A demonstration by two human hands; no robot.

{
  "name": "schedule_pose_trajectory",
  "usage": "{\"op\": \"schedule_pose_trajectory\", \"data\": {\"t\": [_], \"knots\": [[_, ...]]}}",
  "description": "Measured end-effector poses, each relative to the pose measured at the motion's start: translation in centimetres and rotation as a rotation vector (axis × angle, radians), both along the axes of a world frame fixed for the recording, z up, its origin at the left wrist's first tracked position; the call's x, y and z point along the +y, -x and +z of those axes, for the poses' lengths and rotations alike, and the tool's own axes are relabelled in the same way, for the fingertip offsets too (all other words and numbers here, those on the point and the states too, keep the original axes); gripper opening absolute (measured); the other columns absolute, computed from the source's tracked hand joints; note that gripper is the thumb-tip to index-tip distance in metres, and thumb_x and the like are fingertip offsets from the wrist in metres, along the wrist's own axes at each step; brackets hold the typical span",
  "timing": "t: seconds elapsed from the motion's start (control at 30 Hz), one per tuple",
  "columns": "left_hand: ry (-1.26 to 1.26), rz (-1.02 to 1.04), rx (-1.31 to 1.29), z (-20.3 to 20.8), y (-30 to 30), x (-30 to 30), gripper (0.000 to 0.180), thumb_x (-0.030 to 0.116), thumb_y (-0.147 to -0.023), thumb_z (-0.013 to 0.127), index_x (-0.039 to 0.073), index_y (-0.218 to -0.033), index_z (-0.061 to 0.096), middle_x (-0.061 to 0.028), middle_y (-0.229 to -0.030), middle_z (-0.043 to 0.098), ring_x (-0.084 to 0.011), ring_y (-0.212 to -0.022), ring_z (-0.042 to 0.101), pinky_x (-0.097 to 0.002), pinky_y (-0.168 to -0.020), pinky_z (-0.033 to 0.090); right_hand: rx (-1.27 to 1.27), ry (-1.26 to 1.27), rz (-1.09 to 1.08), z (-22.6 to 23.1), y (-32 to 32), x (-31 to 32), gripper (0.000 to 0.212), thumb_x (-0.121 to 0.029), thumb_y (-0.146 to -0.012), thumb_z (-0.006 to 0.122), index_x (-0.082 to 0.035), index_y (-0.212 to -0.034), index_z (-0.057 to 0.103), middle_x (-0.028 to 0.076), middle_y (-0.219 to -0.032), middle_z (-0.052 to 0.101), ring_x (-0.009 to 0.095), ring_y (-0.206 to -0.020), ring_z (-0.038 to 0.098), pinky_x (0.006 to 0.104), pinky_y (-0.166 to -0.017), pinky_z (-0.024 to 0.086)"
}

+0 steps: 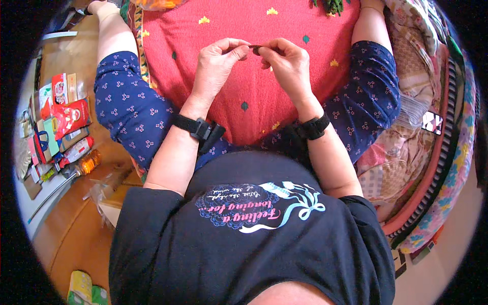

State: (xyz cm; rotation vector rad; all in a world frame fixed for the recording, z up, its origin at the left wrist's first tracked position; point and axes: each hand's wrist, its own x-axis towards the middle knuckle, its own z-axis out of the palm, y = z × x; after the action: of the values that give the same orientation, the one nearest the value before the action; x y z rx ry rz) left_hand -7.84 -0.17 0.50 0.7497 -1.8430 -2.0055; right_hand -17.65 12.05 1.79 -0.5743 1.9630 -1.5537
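Note:
My left hand (216, 66) and my right hand (290, 63) meet above the red cloth (239, 81) spread between my legs. Thumb and forefinger of each hand are pinched together at one small dark thing (255, 49), thin toward the left and rounder at the right fingertips. Its kind is too small to make out, and the fingers cover part of it. A dark green leafy-looking bundle (333, 6) lies at the far edge of the cloth, cut off by the frame. Something orange (157, 4) lies at the far left of the cloth.
To the left, a wooden surface (71, 213) and a crowded pile of packets, with a red packet (73, 117), border my leg. Crumpled patterned bedding (406, 152) lies along the right side. A green and yellow packet (84, 287) is at the lower left.

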Motion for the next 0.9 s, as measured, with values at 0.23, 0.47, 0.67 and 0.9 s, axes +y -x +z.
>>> {"op": "schedule_pose_trajectory", "data": {"t": [0.23,0.47,0.67,0.9], "knots": [[-0.055,0.042,-0.012,-0.6,0.6,2.2,0.012,0.013,-0.083,0.06,0.002,-0.088,0.064,-0.0015,-0.077,0.062,-0.0087,-0.073,0.057,-0.0219,-0.07,0.045,-0.187,0.255,-0.145,-0.4,-0.6,-0.3,0.009,-0.004,-0.08,0.059,0.004,-0.084,0.061,0.005,-0.071,0.061,0.01,-0.061,0.056,0.0213,-0.056,0.046],[-0.131,0.183,0.08,-0.2,1.0,2.6,0.009,0.012,-0.082,0.06,0.004,-0.087,0.062,0.0017,-0.077,0.059,-0.0063,-0.072,0.052,-0.0197,-0.067,0.042,-0.26,0.329,-0.146,-0.6,-0.1,-0.4,0.009,-0.004,-0.08,0.059,0.003,-0.085,0.06,0.004,-0.073,0.061,0.009,-0.061,0.055,0.0208,-0.059,0.046],[0.07,0.155,0.026,-0.6,0.6,1.7,0.008,0.012,-0.082,0.06,0.005,-0.085,0.062,0.0035,-0.076,0.058,-0.0045,-0.071,0.052,-0.0206,-0.065,0.043,0.127,0.1,-0.123,-2.0,0.1,-0.7,0.007,-0.005,-0.073,0.062,-0.001,-0.079,0.062,0.009,-0.067,0.06,0.015,-0.057,0.056,0.0272,-0.054,0.045],[0.295,0.068,0.011,0.5,1.1,1.5,0.009,0.004,-0.077,0.064,0.004,-0.086,0.062,0.0,-0.076,0.06,-0.0071,-0.072,0.054,-0.0219,-0.066,0.045,0.401,0.089,-0.103,-0.8,0.4,-0.5,0.007,-0.005,-0.068,0.063,-0.001,-0.072,0.059,0.014,-0.069,0.058,0.029,-0.066,0.058,0.0345,-0.059,0.046]]}}
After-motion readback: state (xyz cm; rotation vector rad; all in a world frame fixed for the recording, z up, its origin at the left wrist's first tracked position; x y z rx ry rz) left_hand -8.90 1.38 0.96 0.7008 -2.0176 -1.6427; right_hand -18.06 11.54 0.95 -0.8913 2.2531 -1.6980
